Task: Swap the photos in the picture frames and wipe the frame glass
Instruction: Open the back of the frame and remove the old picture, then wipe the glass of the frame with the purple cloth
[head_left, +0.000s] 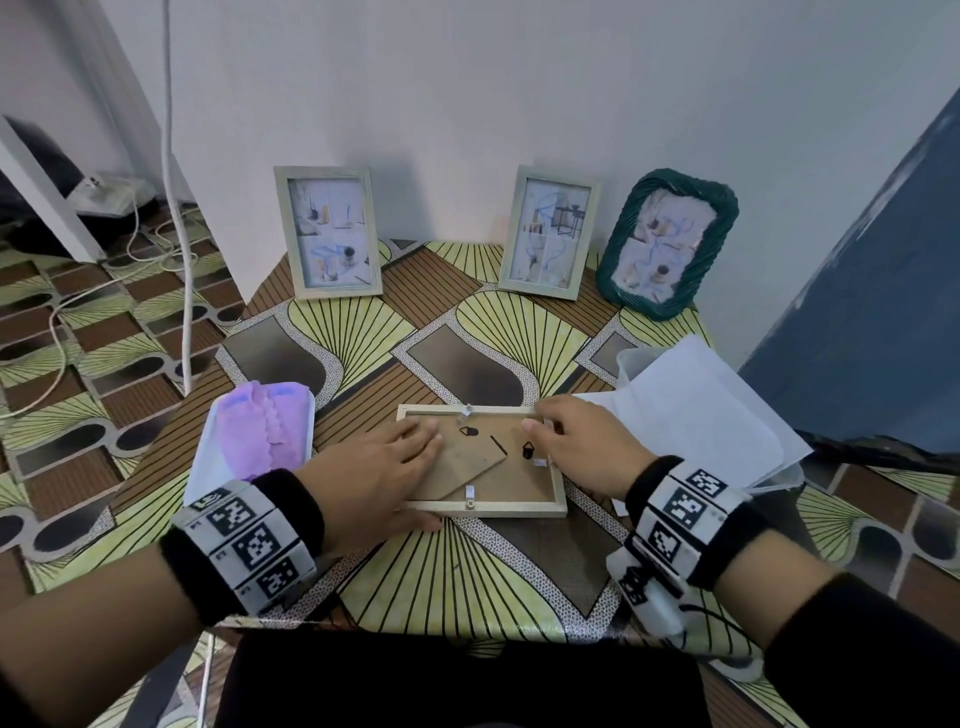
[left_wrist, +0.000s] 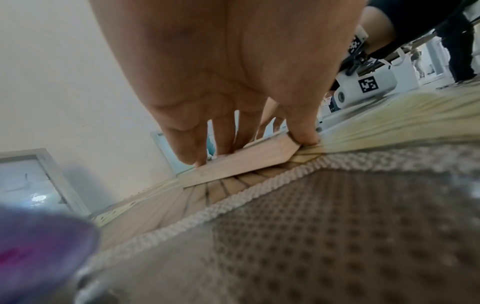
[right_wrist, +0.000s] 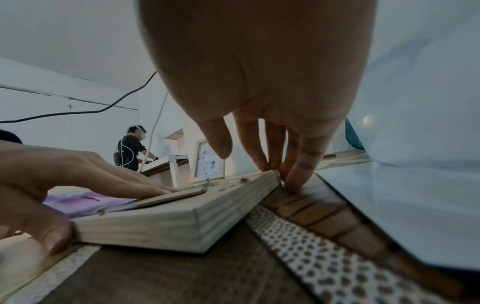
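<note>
A light wooden picture frame (head_left: 519, 506) lies face down in the middle of the table, its brown backing board (head_left: 524, 480) and folded stand facing up. My left hand (head_left: 410, 452) lies flat on the backing with straight fingers, and its thumb (right_wrist: 54, 236) rests against the frame's near edge. My right hand (head_left: 550, 423) is at the far right corner, where its fingertips (right_wrist: 293, 181) touch the corner and the tablecloth. The right thumb hangs free above the frame (right_wrist: 155, 228). In the left wrist view the frame (left_wrist: 233, 166) shows edge-on under my left hand (left_wrist: 233, 92).
Against the back wall stand two pale frames (head_left: 330, 231) (head_left: 548, 231) and a green woven frame (head_left: 667, 241), all with photos. A pink cloth (head_left: 260, 436) lies in a white tray (head_left: 200, 467) at left. White sheets (head_left: 691, 415) lie over a container at right. Cables cross the floor at left.
</note>
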